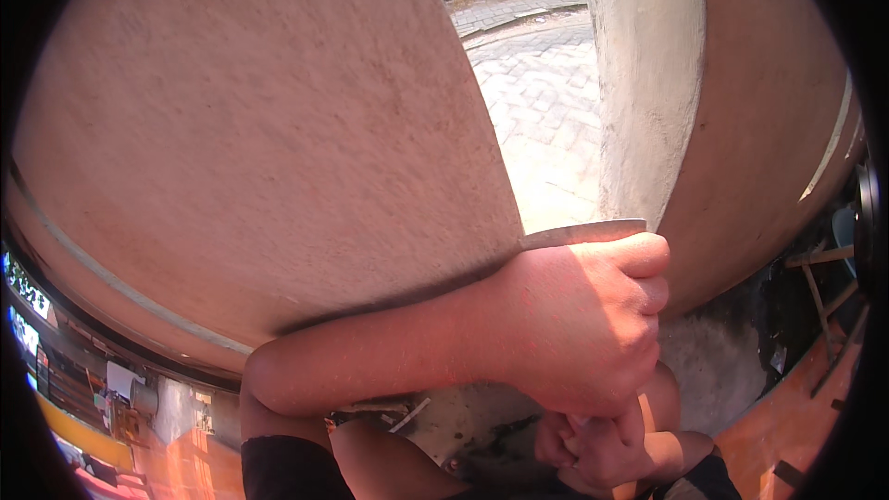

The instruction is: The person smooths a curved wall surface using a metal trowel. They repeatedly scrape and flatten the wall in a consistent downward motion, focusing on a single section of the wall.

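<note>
Blade [583, 233]: a flat, pale metal strip, long axis near level, running nine to three o'clock, free tip at three.
Left hand [579, 329]: fist closed tight, the blade poking out at twelve o'clock, just above the knuckles; handle hidden.
Right hand [597, 449]: curled at six o'clock below the left; contents cannot be told.
Plastered wall [269, 139]: behind the blade, at nine.

I see rough, matt plaster on the wall [259, 130] and on the pillar [648, 83]. The blade [583, 233] looks like smooth grey metal, and the pavement [546, 111] is matt stone brick.
</note>
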